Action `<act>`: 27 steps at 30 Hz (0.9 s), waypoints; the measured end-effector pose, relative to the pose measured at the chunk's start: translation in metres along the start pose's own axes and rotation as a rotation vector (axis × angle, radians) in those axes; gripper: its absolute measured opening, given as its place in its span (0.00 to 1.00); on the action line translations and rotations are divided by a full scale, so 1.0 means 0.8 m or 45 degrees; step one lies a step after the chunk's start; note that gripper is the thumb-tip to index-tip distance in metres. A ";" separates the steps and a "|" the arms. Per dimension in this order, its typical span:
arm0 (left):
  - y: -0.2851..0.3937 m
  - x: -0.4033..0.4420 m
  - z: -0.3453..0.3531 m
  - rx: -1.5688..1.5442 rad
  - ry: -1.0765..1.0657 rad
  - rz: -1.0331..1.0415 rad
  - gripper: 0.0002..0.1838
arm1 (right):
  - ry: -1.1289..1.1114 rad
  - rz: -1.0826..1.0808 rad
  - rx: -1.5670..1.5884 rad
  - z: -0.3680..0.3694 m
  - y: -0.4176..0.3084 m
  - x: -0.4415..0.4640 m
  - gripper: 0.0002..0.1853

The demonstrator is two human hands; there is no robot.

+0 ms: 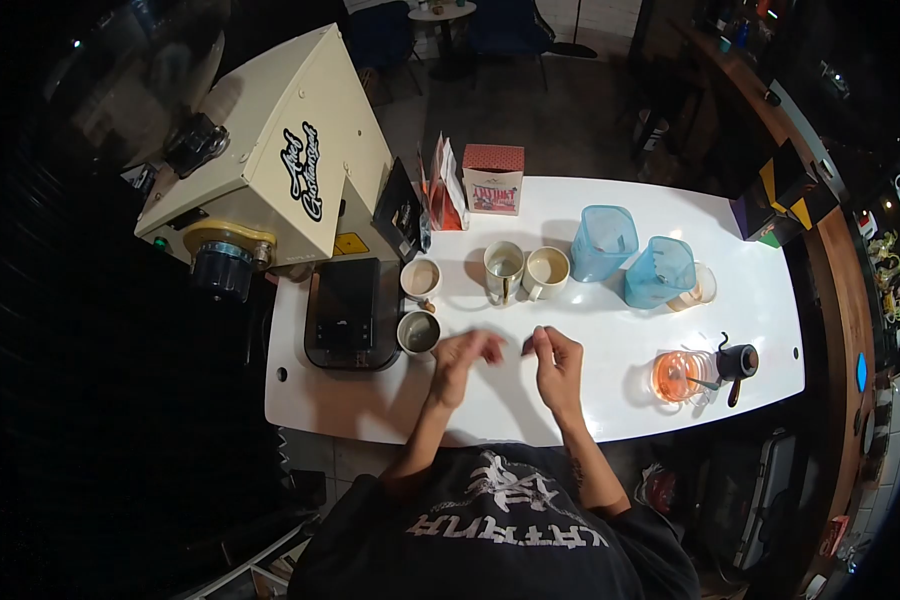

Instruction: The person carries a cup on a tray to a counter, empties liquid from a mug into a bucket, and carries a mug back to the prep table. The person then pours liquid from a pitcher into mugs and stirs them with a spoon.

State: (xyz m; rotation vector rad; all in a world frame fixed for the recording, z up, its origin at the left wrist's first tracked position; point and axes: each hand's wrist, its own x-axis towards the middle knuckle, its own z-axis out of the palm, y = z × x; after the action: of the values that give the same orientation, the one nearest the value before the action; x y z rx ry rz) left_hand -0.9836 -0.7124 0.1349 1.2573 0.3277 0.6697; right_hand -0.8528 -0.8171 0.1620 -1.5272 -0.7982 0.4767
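My left hand (457, 366) is over the white table, just right of a dark-glazed cup (418, 331); its curled fingertips are blurred. Level with it, my right hand (559, 368) is closed in a pinch, with a small dark thing at its fingertips that I cannot make out. A gap separates the two hands. Beyond them, a tall mug (503, 268) and a cream mug (547, 272) stand side by side. A pale cup (421, 279) is behind the dark-glazed one.
At left, a cream machine (270, 150) rises above a black scale (345, 315). Two blue containers (604, 245) (661, 272) stand back right, before a cup. A glass with orange liquid (676, 376) and a black kettle-like pot (737, 361) are at right. A box (493, 180) stands behind.
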 end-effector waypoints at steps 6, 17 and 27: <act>0.002 0.014 0.019 -0.093 -0.466 -0.097 0.37 | -0.991 0.125 0.110 0.018 -0.010 -0.027 0.34; 0.002 0.012 0.045 -0.145 -0.230 -0.296 0.50 | 0.087 -0.251 0.166 0.077 0.050 -0.051 0.29; -0.010 0.011 0.047 -0.075 -0.169 -0.169 0.47 | 0.123 -0.318 0.250 0.074 0.032 -0.050 0.25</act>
State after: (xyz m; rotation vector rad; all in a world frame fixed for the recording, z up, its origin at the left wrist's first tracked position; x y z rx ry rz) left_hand -0.9531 -0.7371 0.1398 1.2062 0.2775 0.4771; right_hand -0.9162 -0.8047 0.1232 -1.2400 -0.8285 0.2849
